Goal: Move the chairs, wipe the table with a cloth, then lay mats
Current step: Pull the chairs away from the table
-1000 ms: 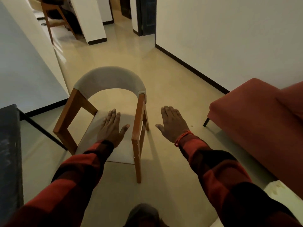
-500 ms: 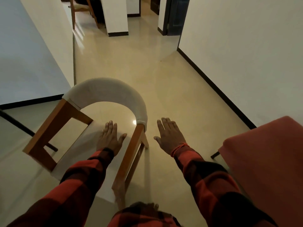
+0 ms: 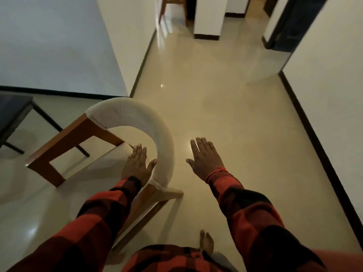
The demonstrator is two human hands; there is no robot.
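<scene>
The chair stands on the floor just in front of the person and a little to the left side, with its curved white backrest turned to the right and toward the person, and its wooden frame and seat reaching away to the left, so its long axis goes from lower right to upper left in the view. The left hand is the nearer one: it is over the seat, inside the curve of the backrest, fingers straight and together, the thumb close to the padding or touching it, I cannot tell which. The right hand is outside the curve, over the bare floor, flat with fingers spread a little, and it holds nothing. So the backrest lies between the two hands, and I judge that a grip on the chair needs the right hand to go left to the padding. In count: one chair near the hands, one more chair far at the top of the corridor, only partly visible; two hands, both empty; one dark table at the left edge, near the chair; one bare foot below. No cloth and no mats are visible here
</scene>
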